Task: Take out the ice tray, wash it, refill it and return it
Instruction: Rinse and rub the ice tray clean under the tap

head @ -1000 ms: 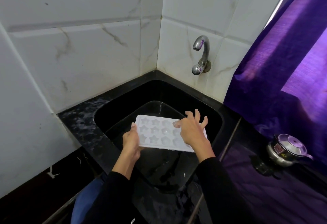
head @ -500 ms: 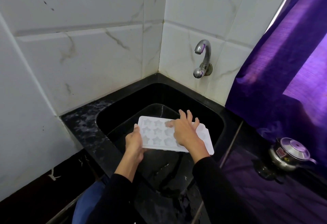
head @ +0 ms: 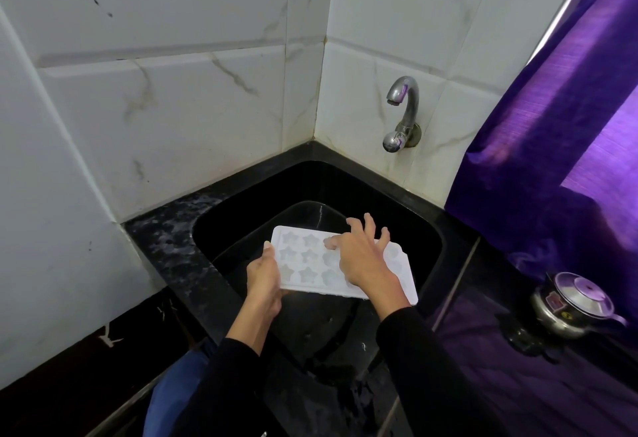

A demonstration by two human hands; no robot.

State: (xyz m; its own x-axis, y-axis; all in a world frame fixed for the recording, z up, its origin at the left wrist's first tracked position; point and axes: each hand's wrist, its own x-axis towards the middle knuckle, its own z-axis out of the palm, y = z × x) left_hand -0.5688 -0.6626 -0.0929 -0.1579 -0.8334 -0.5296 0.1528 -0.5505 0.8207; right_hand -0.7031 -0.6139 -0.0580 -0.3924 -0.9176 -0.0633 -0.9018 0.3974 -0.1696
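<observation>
A white ice tray (head: pixel 303 264) with star-shaped cells hangs level over the black sink (head: pixel 428 229). My left hand (head: pixel 264 279) grips the tray's left edge, thumb on top. My right hand (head: pixel 362 257) lies on top of the tray's middle with fingers spread, the thumb and a fingertip pressing into cells. The right part of the tray is partly hidden under that hand. A metal tap (head: pixel 400 115) sticks out of the tiled wall above the sink; no water runs from it.
White marble tiles close in the corner on the left and behind. A black speckled counter (head: pixel 165 239) rims the sink. A purple curtain (head: pixel 552 132) hangs at the right, with a steel pressure cooker (head: pixel 569 305) on the dark counter below it.
My right hand has slid left across the tray and back a little, rubbing over the cells. The left hand keeps its hold on the tray's edge.
</observation>
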